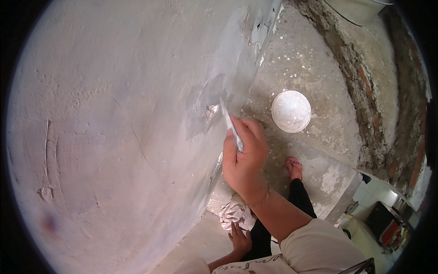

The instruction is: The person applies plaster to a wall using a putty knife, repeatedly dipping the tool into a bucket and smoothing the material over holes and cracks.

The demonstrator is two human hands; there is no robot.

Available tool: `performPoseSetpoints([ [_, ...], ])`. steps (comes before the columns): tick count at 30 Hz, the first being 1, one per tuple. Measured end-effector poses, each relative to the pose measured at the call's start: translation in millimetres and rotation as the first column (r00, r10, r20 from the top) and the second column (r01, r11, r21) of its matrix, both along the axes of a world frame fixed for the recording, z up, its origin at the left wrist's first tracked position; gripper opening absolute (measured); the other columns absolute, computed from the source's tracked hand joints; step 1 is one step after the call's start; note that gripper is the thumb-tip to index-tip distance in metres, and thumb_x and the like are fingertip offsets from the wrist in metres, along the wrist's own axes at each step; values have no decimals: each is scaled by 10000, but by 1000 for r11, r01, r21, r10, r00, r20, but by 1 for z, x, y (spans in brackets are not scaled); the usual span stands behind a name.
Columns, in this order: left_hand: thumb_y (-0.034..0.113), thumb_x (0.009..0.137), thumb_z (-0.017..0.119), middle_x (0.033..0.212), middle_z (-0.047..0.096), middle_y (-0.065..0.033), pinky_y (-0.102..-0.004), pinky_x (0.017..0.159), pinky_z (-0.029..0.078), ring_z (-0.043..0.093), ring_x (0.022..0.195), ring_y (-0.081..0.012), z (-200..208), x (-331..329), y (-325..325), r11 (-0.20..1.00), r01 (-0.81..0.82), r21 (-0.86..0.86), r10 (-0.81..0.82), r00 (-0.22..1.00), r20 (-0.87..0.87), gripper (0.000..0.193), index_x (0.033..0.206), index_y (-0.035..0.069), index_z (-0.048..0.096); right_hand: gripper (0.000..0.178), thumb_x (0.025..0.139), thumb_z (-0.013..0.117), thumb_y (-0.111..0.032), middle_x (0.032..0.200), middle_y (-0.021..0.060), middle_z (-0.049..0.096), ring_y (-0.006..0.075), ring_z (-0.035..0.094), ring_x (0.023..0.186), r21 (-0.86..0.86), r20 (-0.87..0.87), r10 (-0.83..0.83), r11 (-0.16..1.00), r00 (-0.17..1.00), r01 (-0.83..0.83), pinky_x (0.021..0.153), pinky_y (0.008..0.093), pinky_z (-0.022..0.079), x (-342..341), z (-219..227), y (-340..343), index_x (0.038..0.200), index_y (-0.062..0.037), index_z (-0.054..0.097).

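My right hand (246,153) is closed around a thin, pale putty knife (229,121), seen nearly edge-on. Its tip is at the grey plastered wall (150,82), beside a damp dark patch (200,112) with a small whitish chipped spot (211,110). Whether the tip touches the wall I cannot tell. Low in the picture, my left hand (240,238) lies by my dark-clad leg, fingers spread and nothing in them. Just beyond its fingertips is a crumpled pale cloth (237,212).
A round white container (291,111) stands on the rough concrete floor (315,68), right of my right hand. My foot in a pink sandal (294,166) is below it. A pail (358,10) is at the top right, near a rough broken ledge (365,86) with exposed brick.
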State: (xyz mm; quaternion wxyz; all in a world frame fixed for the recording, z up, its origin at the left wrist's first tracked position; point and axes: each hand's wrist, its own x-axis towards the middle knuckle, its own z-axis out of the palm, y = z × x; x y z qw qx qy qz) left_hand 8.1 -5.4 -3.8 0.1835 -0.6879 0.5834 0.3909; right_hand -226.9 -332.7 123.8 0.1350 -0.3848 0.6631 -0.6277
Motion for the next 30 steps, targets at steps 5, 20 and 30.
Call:
performPoseSetpoints([
  [5, 364, 922, 464, 1516, 114, -287, -621, 1100, 100, 151, 1412, -421, 5, -6, -4, 1000, -8, 16, 8, 1000, -17, 723, 1427, -86, 206, 435, 708, 608, 55, 1026, 117, 606, 295, 568, 931, -138, -101, -50, 990, 994, 35, 826, 384, 454, 2, -23, -39, 1141, 10, 611],
  [20, 369, 918, 475, 1512, 112, -292, -623, 1097, 101, 171, 1400, -436, 1, -2, 6, 1000, 2, -13, -3, 1000, -31, 728, 1424, -78, 205, 352, 772, 578, 102, 999, 148, 605, 304, 594, 895, -237, -84, 100, 964, 991, -117, 788, 348, 490, -34, -14, -27, 1101, 3, 653],
  [30, 354, 905, 490, 1509, 129, -295, -633, 1089, 116, 197, 1392, -439, 3, 0, 7, 998, 2, -63, -3, 1000, -19, 725, 1421, -76, 216, 458, 659, 556, 126, 1004, 141, 579, 334, 558, 953, -19, -145, 386, 919, 911, -393, 870, 408, 464, 22, -79, 42, 1079, -24, 657],
])
